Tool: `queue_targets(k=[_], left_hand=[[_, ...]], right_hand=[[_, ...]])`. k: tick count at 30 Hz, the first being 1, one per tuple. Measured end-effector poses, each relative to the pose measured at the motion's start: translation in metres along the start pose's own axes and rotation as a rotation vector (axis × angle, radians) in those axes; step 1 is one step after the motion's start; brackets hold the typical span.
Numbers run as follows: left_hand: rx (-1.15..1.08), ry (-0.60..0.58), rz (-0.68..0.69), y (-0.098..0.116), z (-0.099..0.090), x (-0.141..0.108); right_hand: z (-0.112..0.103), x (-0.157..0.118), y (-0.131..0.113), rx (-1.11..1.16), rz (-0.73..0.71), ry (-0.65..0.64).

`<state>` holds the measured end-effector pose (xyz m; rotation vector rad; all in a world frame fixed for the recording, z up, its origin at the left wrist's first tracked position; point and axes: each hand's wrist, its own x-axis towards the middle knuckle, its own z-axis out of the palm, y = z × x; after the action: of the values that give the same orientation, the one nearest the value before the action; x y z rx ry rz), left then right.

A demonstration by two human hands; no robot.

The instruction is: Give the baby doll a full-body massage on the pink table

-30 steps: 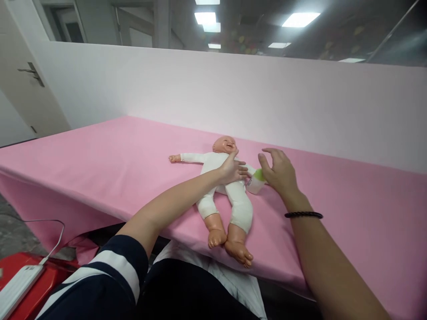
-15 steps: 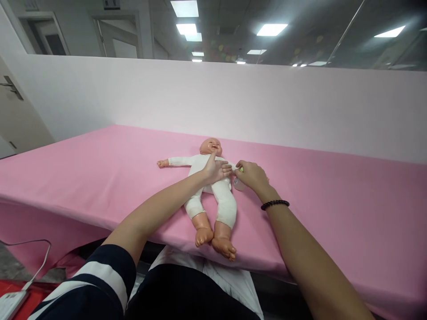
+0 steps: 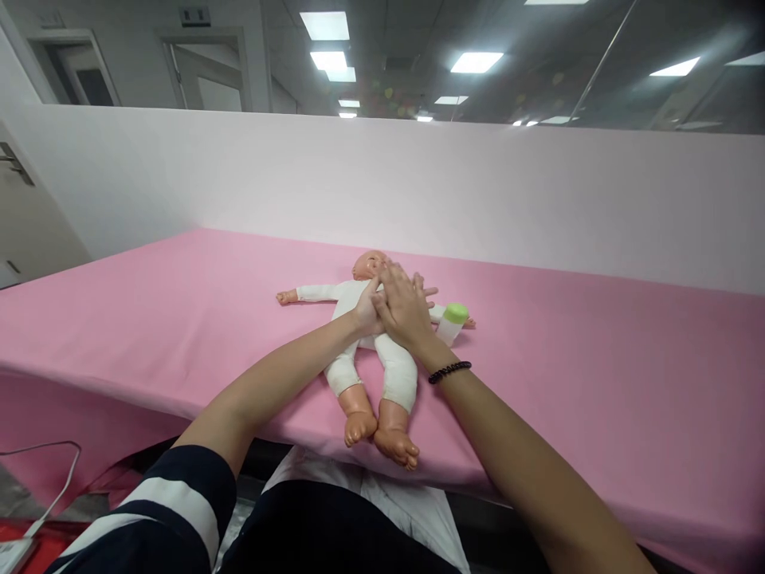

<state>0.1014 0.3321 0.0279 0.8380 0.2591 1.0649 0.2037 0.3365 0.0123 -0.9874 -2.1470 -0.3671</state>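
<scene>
A baby doll (image 3: 399,371) with a white cloth body lies on its back, its feet toward me. Over its chest my two palms are pressed together. My left hand (image 3: 369,309) is underneath, palm up, with fingers stretched out past the other hand. Across it lies my right hand (image 3: 405,307), flat with straight fingers, partly covering the left. Neither hand grips anything. Beside the doll's outstretched arm on the right stands a small clear bottle with a green cap (image 3: 455,314), just right of my right hand.
A pink cloth (image 3: 567,375) covers the wide table. Behind it rises a white wall (image 3: 478,191) with a window above. At lower left, a white power strip (image 3: 17,552) with a cable rests on something red.
My right hand has let go of the green-capped bottle, which now stands by the doll's arm. It has moved left onto my left palm.
</scene>
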Motion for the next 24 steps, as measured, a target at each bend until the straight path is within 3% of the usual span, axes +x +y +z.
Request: queue_targets(k=[3,8,10,13,16,18,21,24], left_hand=[[-0.016,-0.020,0.104,-0.003,0.005,-0.003],[0.141,-0.025,0.209,0.014,-0.003,0.003],[0.336,-0.045,0.232,0.030,-0.015,0.003],[0.810,-0.019,0.292,0.047,-0.040,-0.008],[1.196,0.086,0.293,0.047,-0.067,-0.028],[1.348,0.072,0.287,0.043,-0.078,-0.040],[1.582,-0.069,0.260,0.040,-0.081,-0.047],[1.783,-0.099,0.107,0.041,-0.074,-0.046]], right_hand=[[0.006,-0.001,-0.007,0.029,0.260,0.032],[0.003,-0.001,-0.004,0.110,0.069,-0.043],[0.005,-0.002,0.000,0.233,0.110,-0.018],[0.012,-0.008,0.008,0.531,0.232,-0.010],[0.019,-0.017,0.017,0.756,0.259,-0.106],[0.021,-0.020,0.022,0.794,0.258,-0.181],[0.022,-0.022,0.027,0.752,0.261,-0.321],[0.025,-0.020,0.029,0.673,0.279,-0.452]])
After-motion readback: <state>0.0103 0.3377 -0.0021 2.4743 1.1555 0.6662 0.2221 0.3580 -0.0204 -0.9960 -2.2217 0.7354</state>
